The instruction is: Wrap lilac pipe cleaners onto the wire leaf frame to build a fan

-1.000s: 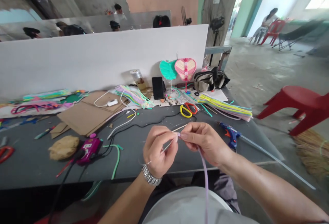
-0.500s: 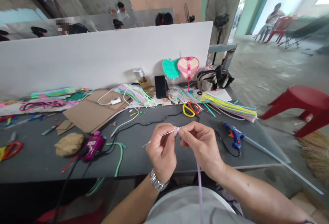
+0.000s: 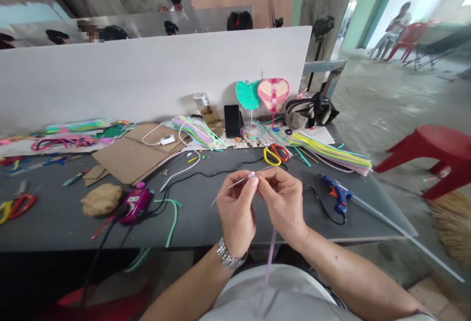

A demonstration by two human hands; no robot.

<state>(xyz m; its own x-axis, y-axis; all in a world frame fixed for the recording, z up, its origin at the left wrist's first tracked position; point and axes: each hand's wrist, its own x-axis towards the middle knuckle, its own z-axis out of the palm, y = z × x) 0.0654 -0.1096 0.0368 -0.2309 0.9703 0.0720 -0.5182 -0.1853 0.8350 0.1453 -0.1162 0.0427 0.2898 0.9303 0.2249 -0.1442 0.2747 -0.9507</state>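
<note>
Closest to us, the lilac strand (image 3: 270,252) hangs from the fingertips down to the lap, and its top end meets the thin stick (image 3: 228,191) just above the table's front edge. The left hand (image 3: 235,210), with a watch (image 3: 228,260) on the wrist, pinches the thin stick between thumb and forefinger. The stick slants up to the right, with both ends sticking out past the 2 hands. The right hand (image 3: 284,203) pinches the top of the lilac strand against the stick, its fingertips touching the left hand's, other fingers curled. We can't tell if the strand is wrapped around the stick or only pressed to it. Both hands hover over the grey table (image 3: 55,227), not resting on it. A blue glue gun (image 3: 339,196) lies just to the right, its black cord looping toward the right wrist. To the left we see a green strand (image 3: 172,218), a purple glue gun (image 3: 134,203) and a tan lump (image 3: 102,199). Yellow-and-red scissors (image 3: 274,154) lie just beyond the hands. Further right is a bundle of yellow strands (image 3: 331,151), and further left a stack of cardboard (image 3: 128,156). At the back, a phone (image 3: 231,120), a jar (image 3: 204,107), 2 heart-shaped fans, teal (image 3: 248,94) and pink (image 3: 274,93), and a bag (image 3: 309,110) sit against the white partition (image 3: 147,75). A red stool (image 3: 434,149) stands on the floor off to the right.
</note>
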